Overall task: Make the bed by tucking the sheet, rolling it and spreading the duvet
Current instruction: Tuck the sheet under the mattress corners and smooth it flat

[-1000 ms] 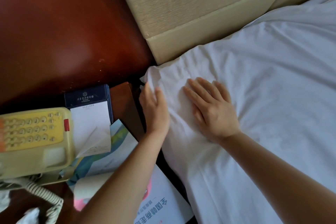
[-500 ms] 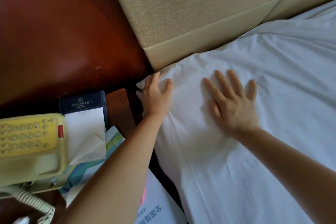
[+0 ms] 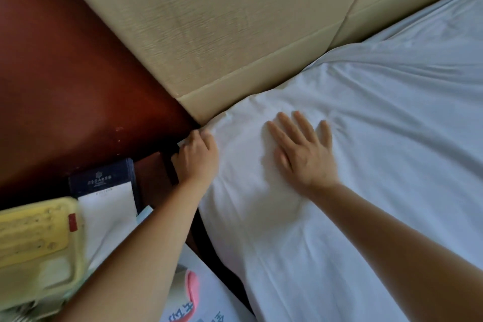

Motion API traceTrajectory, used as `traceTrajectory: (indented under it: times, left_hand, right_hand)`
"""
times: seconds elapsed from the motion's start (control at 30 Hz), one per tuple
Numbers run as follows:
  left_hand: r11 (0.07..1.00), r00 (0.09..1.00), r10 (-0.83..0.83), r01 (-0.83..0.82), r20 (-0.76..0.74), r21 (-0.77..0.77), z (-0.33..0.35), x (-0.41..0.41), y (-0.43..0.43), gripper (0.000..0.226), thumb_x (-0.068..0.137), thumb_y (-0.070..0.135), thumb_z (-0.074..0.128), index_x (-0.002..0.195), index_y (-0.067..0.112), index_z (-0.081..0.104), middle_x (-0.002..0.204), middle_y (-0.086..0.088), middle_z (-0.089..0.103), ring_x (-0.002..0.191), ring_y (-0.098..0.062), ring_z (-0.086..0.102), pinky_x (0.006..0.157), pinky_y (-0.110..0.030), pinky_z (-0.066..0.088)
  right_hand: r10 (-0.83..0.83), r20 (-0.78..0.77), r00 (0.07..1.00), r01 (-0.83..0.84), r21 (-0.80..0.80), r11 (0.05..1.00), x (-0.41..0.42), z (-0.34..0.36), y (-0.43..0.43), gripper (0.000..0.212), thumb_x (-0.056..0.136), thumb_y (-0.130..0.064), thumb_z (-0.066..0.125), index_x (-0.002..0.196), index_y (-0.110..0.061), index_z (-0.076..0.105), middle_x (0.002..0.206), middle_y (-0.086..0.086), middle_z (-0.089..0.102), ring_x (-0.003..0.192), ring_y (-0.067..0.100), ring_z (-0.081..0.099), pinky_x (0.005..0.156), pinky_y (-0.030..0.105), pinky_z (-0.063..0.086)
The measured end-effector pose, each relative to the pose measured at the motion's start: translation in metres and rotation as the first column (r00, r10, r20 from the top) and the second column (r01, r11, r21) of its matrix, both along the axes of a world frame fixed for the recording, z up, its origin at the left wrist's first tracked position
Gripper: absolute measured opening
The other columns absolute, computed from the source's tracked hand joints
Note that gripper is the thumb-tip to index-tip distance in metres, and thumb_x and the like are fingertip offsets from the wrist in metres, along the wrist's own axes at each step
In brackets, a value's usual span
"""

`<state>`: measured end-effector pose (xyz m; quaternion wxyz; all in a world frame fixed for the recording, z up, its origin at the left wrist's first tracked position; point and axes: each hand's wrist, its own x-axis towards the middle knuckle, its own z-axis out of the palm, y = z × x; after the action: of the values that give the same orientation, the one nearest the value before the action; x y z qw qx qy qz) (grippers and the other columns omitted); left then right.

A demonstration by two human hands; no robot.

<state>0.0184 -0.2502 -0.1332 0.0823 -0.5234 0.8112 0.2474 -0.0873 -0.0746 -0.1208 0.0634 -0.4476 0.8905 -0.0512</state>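
A white sheet point(image 3: 366, 165) covers the mattress, which fills the right of the view. Its top left corner meets the beige padded headboard point(image 3: 222, 34). My left hand point(image 3: 197, 158) is at that corner, fingers curled over the sheet's edge and pushed down into the gap beside the mattress. My right hand point(image 3: 303, 154) lies flat on the sheet a little to the right, fingers spread and straight, pressing the fabric down.
A dark red wooden nightstand point(image 3: 78, 86) stands left of the bed. On it are a yellow telephone point(image 3: 34, 238), a dark blue notepad holder with white paper point(image 3: 104, 191) and printed leaflets point(image 3: 198, 295). A narrow dark gap separates nightstand and mattress.
My left hand has slid up along the mattress edge to the corner and curled over the sheet. My right hand has moved up and right, staying flat on the sheet.
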Motion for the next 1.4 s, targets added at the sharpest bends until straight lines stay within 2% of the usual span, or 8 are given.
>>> traceTrajectory:
  times: [0.13, 0.43, 0.53, 0.7, 0.93, 1.07, 1.3, 1.4]
  left_hand:
    - [0.900, 0.927, -0.375, 0.359, -0.022, -0.248, 0.014, 0.012, 0.044, 0.067, 0.088, 0.042, 0.013, 0.140, 0.008, 0.037, 0.147, -0.012, 0.039, 0.136, -0.028, 0.036, 0.108, -0.047, 0.027]
    - [0.615, 0.615, -0.785, 0.758, -0.079, -0.216, 0.021, -0.085, 0.111, 0.065, 0.088, 0.043, 0.020, 0.145, 0.013, 0.033, 0.153, -0.007, 0.028, 0.142, -0.025, 0.026, 0.109, -0.047, 0.030]
    - [0.575, 0.572, -0.817, 0.797, -0.074, -0.184, 0.023, -0.125, 0.134, 0.075, 0.083, 0.049, 0.007, 0.148, 0.015, 0.022, 0.158, -0.005, 0.014, 0.146, -0.020, 0.011, 0.114, -0.041, 0.018]
    - [0.580, 0.537, -0.814, 0.777, -0.221, -0.244, 0.025, -0.178, 0.160, 0.054, 0.086, 0.037, 0.030, 0.123, 0.006, 0.054, 0.137, -0.014, 0.050, 0.125, -0.032, 0.049, 0.098, -0.044, 0.042]
    - [0.790, 0.651, -0.562, 0.605, -0.510, -0.098, 0.053, -0.263, 0.170, 0.046, 0.092, 0.021, 0.051, 0.135, 0.014, 0.036, 0.107, -0.002, 0.049, 0.094, -0.025, 0.056, 0.078, -0.038, 0.046]
    - [0.782, 0.664, -0.612, 0.589, -0.429, -0.204, 0.058, -0.302, 0.167, 0.050, 0.091, 0.024, 0.055, 0.136, 0.014, 0.037, 0.124, -0.008, 0.040, 0.088, -0.030, 0.056, 0.069, -0.033, 0.041]
    - [0.670, 0.644, -0.730, 0.741, -0.228, -0.049, 0.061, -0.325, 0.163, 0.053, 0.085, 0.046, 0.061, 0.128, 0.019, 0.047, 0.125, 0.000, 0.052, 0.113, -0.023, 0.054, 0.088, -0.036, 0.045]
    - [0.605, 0.598, -0.795, 0.768, -0.101, -0.210, 0.067, -0.322, 0.168, 0.045, 0.083, 0.049, 0.062, 0.115, 0.019, 0.052, 0.109, 0.001, 0.041, 0.088, -0.023, 0.053, 0.065, -0.033, 0.040]
  right_hand:
    - [-0.019, -0.033, 0.999, 0.019, 0.001, 1.000, -0.012, 0.007, 0.038, 0.050, 0.090, -0.033, 0.031, 0.134, -0.018, 0.051, 0.144, 0.009, 0.045, 0.133, 0.030, 0.039, 0.109, 0.048, 0.013]
    - [-0.195, -0.061, 0.979, 0.202, 0.137, 0.970, -0.080, 0.021, 0.159, 0.050, 0.090, -0.035, 0.033, 0.134, -0.017, 0.048, 0.145, 0.009, 0.043, 0.135, 0.026, 0.027, 0.107, 0.047, 0.016]
    - [-0.215, -0.105, 0.971, 0.228, 0.138, 0.964, -0.111, 0.030, 0.181, 0.051, 0.091, -0.035, 0.031, 0.130, -0.012, 0.054, 0.145, 0.009, 0.043, 0.135, 0.025, 0.027, 0.106, 0.049, 0.017]
    - [-0.227, -0.120, 0.966, 0.240, 0.108, 0.965, -0.171, 0.045, 0.206, 0.050, 0.089, -0.034, 0.036, 0.128, -0.009, 0.054, 0.135, 0.013, 0.054, 0.118, 0.032, 0.054, 0.095, 0.043, 0.037]
    - [-0.491, 0.106, 0.865, 0.490, 0.033, 0.871, -0.253, 0.064, 0.192, 0.064, 0.096, -0.033, 0.043, 0.150, -0.023, 0.009, 0.128, 0.005, 0.049, 0.109, 0.033, 0.052, 0.077, 0.039, 0.045]
    - [-0.439, -0.050, 0.897, 0.439, -0.002, 0.898, -0.286, 0.068, 0.179, 0.056, 0.092, -0.034, 0.052, 0.142, -0.014, 0.032, 0.138, 0.007, 0.036, 0.120, 0.029, 0.038, 0.089, 0.040, 0.041]
    - [-0.472, 0.313, 0.824, 0.366, 0.342, 0.865, -0.315, 0.077, 0.171, 0.075, 0.082, -0.046, 0.065, 0.144, -0.028, 0.026, 0.134, 0.008, 0.049, 0.121, 0.031, 0.048, 0.096, 0.037, 0.041]
    - [-0.425, 0.197, 0.883, 0.306, 0.445, 0.842, -0.312, 0.088, 0.165, 0.050, 0.084, -0.049, 0.060, 0.129, -0.029, 0.048, 0.124, 0.005, 0.057, 0.113, 0.029, 0.053, 0.081, 0.031, 0.039]
